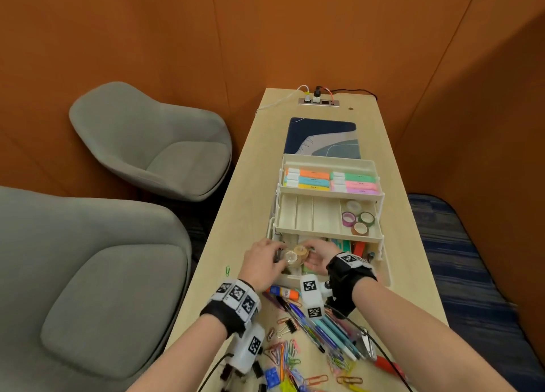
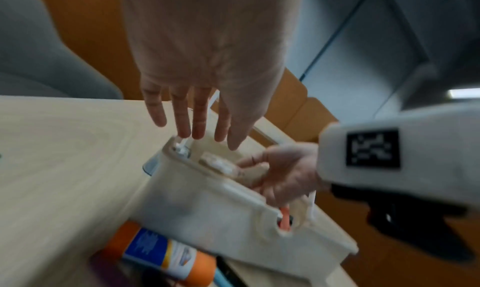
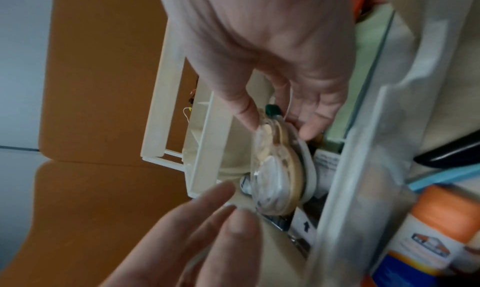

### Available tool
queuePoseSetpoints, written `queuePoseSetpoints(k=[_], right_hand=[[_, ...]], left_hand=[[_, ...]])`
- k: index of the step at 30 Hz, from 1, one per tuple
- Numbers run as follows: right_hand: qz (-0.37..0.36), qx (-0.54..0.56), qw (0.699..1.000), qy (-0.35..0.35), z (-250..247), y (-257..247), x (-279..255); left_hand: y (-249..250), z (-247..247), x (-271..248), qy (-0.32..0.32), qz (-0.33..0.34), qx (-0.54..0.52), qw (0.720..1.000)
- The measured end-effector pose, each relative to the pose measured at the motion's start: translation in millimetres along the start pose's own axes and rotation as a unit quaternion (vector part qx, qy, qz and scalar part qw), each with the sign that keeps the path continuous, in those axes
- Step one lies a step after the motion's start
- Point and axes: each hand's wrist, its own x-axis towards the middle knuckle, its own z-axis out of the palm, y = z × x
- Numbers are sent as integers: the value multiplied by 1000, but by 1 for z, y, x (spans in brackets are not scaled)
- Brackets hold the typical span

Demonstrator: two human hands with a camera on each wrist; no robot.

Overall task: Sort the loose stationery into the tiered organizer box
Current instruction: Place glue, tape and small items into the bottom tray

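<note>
The cream tiered organizer (image 1: 303,214) stands open on the desk, and both hands are over its bottom tier. My right hand (image 1: 320,257) pinches a clear pack of tape rolls (image 1: 295,256) between thumb and fingers. In the right wrist view the tape pack (image 3: 275,168) stands on edge inside the organizer's bottom tier (image 3: 363,147), held from above by my right hand (image 3: 279,125). My left hand (image 1: 262,259) reaches in from the left with its fingers straight. In the left wrist view my left hand (image 2: 202,127) hovers over the organizer's near-left corner (image 2: 207,205).
Highlighters (image 1: 309,179) fill the top tier, and washi tape rolls (image 1: 358,219) lie at the middle tier's right end. A glue stick (image 1: 284,292), pens (image 1: 330,332) and several paper clips (image 1: 286,359) lie on the near desk. Two grey chairs (image 1: 147,144) stand to the left.
</note>
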Motion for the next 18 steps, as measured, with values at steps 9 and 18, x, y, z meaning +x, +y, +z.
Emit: queuePoseSetpoints(k=[9, 18], right_hand=[[-39, -27, 999, 2, 7, -1, 23], [-95, -13, 995, 10, 6, 6, 17]], left_hand=[[3, 24, 28, 13, 30, 203, 979], [8, 26, 32, 14, 58, 247, 967]])
